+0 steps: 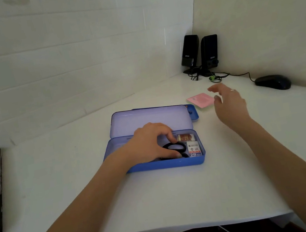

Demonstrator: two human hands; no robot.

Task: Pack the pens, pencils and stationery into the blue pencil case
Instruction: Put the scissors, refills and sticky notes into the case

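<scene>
Gripping black scissors (pixel 174 149) inside the open blue pencil case (pixel 168 164), the left hand (pixel 148 142) works while the right hand (pixel 228 104) hovers spread and empty beside pink sticky notes (pixel 200 99) at two o'clock.

The open blue plastic pencil case (pixel 156 167) lies mid-desk; the pink square notepad (pixel 199 100) behind-right; two black upright speakers (pixel 199 52) in the far corner.

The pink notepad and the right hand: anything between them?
Nothing: in the head view the right hand hovers just beside the pink notepad, open, with only bare desk below.
</scene>
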